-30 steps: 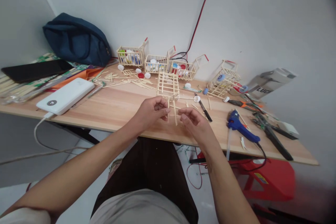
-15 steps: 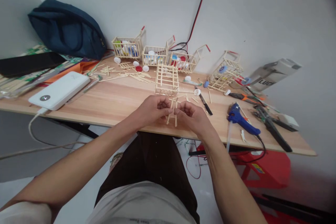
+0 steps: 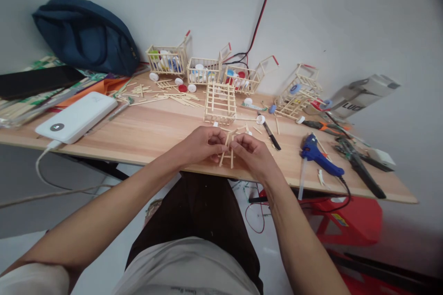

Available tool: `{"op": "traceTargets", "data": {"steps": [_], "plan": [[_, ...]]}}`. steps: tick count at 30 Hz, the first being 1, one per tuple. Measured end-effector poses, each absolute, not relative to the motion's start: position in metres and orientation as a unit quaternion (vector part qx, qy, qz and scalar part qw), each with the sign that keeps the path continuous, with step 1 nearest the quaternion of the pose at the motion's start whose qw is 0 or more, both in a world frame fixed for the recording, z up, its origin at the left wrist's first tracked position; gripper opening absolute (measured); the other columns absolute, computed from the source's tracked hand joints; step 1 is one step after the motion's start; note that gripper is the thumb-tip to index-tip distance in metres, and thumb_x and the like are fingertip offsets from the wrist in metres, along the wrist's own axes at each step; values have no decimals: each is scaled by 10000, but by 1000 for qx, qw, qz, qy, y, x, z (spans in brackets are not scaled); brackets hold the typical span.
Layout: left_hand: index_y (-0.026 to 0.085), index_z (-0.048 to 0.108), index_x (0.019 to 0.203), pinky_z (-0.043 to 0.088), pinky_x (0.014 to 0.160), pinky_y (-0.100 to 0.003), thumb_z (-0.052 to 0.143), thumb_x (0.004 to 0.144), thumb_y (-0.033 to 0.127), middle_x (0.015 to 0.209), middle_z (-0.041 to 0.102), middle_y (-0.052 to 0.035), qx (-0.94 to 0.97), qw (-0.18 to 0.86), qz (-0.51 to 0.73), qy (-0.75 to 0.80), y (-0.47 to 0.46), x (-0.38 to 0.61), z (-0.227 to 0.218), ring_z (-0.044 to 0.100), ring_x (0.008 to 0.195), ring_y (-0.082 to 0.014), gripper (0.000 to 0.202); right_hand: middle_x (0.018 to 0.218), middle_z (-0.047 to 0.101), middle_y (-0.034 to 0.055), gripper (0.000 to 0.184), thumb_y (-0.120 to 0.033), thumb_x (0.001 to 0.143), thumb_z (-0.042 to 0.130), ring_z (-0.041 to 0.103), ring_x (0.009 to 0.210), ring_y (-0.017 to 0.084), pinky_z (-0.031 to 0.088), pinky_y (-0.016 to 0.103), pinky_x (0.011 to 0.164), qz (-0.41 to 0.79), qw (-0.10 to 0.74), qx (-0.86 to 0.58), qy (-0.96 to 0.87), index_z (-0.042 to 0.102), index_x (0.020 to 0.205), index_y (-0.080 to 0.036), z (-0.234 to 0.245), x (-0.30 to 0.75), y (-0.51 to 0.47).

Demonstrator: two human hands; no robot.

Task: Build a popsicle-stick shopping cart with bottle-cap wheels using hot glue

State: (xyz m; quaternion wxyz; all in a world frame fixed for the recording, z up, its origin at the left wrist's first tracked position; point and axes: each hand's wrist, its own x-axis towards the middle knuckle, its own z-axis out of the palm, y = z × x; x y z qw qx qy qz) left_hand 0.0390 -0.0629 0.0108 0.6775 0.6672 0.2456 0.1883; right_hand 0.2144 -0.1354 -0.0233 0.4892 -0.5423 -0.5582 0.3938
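Between my hands, near the table's front edge, is a small frame of wooden sticks [image 3: 232,159]. My left hand [image 3: 205,145] pinches its left side between thumb and fingers. Its right side is pinched in the same way by my right hand [image 3: 254,150]. Fingers cover part of the frame's middle. Just behind it sits a stick-built basket [image 3: 220,103] with open slatted sides. A black-handled knife [image 3: 272,137] lies to the right of my right hand, a white bottle cap [image 3: 260,120] by its upper end.
Along the wall stand several small stick carts [image 3: 166,61] filled with bottle caps. Loose sticks [image 3: 182,98] lie at centre left. A white power bank [image 3: 76,117] and a dark blue bag [image 3: 88,37] are on the left. A blue glue gun [image 3: 320,156] and pliers [image 3: 325,127] lie at right.
Both hands keep hold of the stick frame, which has tilted very slightly. The view has shifted a little; the things on the table have stayed in place.
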Motion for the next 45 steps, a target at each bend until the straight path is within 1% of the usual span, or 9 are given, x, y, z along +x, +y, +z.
{"op": "traceTargets", "data": {"steps": [9, 12, 16, 21, 27, 34, 41, 45], "plan": [[114, 570, 788, 469, 549, -199, 652, 755, 174, 612, 589, 33, 653, 694, 178, 246, -63, 39, 9, 553, 508, -67, 107, 701, 499, -29, 269, -450, 839, 606, 440, 639, 111, 359, 245, 621, 390, 485, -558, -548, 561, 771, -194, -23, 212, -137], [121, 549, 762, 461, 542, -189, 652, 754, 172, 607, 584, 37, 652, 691, 186, 251, -64, 38, 8, 557, 506, -63, 116, 688, 493, -30, 275, -452, 839, 602, 430, 627, 111, 350, 246, 606, 382, 483, -567, -547, 553, 763, -192, -23, 211, -138], [127, 517, 775, 459, 545, -194, 633, 775, 174, 604, 584, 41, 654, 684, 186, 265, -64, 37, 5, 561, 496, -64, 125, 689, 492, -29, 273, -450, 842, 593, 436, 631, 115, 352, 250, 608, 376, 479, -569, -552, 546, 760, -194, -25, 211, -137], [131, 496, 758, 447, 546, -192, 624, 777, 165, 594, 573, 44, 656, 677, 200, 266, -64, 36, 5, 556, 500, -65, 134, 662, 461, -40, 296, -472, 823, 598, 416, 604, 110, 343, 248, 585, 367, 483, -580, -544, 526, 743, -197, -25, 210, -137], [132, 508, 780, 456, 561, -214, 620, 778, 184, 612, 583, 33, 659, 673, 204, 266, -62, 35, 3, 565, 511, -80, 124, 668, 476, -36, 292, -475, 808, 607, 427, 607, 110, 347, 245, 587, 357, 478, -593, -540, 538, 753, -196, -24, 207, -136], [133, 513, 792, 455, 567, -221, 609, 786, 189, 618, 578, 29, 667, 670, 199, 257, -60, 34, -2, 564, 511, -86, 111, 643, 471, -34, 328, -511, 790, 608, 401, 577, 104, 328, 240, 547, 342, 477, -612, -530, 533, 736, -197, -23, 205, -135], [132, 505, 789, 450, 563, -223, 585, 789, 156, 627, 581, 24, 672, 668, 191, 256, -59, 33, -2, 563, 509, -89, 84, 649, 482, -38, 305, -482, 786, 623, 414, 575, 101, 335, 241, 559, 351, 477, -607, -530, 540, 740, -193, -26, 205, -135], [128, 515, 798, 451, 563, -224, 602, 784, 179, 633, 582, 23, 669, 671, 201, 247, -58, 32, -5, 557, 513, -87, 102, 646, 476, -40, 300, -475, 787, 623, 409, 569, 98, 321, 240, 553, 356, 478, -604, -529, 539, 731, -192, -27, 206, -134]]}}
